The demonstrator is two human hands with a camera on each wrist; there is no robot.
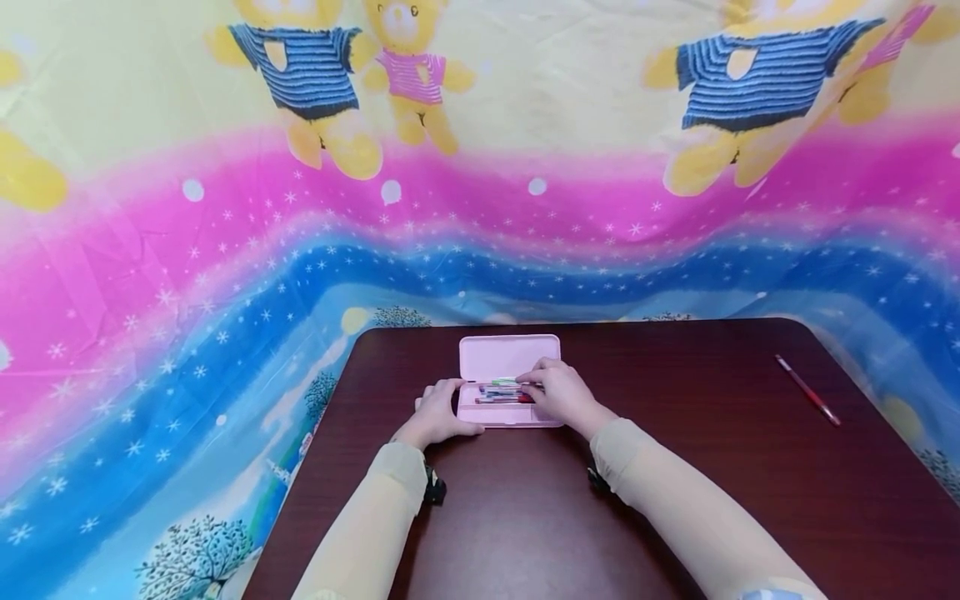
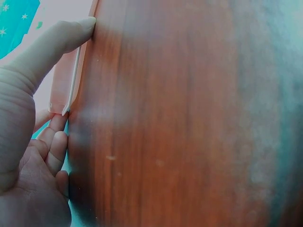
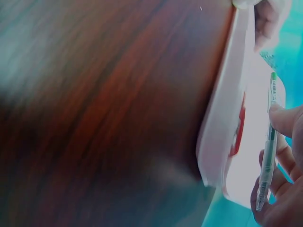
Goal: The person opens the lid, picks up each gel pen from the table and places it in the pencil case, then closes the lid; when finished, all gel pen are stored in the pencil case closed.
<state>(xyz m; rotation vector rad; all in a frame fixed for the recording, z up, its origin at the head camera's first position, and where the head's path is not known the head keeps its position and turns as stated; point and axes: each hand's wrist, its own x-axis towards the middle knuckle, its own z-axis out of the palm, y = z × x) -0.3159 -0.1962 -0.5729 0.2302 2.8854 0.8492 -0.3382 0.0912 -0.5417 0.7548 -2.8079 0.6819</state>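
Observation:
A pink pencil case point(image 1: 491, 415) stands with its lid point(image 1: 510, 357) raised at the back of the table. My left hand point(image 1: 437, 414) grips the case's left end, thumb along the front edge and fingers round the far side. In the right wrist view, my right hand point(image 3: 289, 156) pinches a clear pen with a green end point(image 3: 269, 153) over the case. Several pens point(image 1: 498, 396) lie inside, partly covered by that hand in the head view. A red part of one pen point(image 3: 241, 125) shows above the case's front wall.
A red pen point(image 1: 807, 390) lies by itself on the right side of the dark brown table point(image 1: 675, 358). Behind the table hangs a cloth point(image 1: 525, 233) printed with bears and snowflakes.

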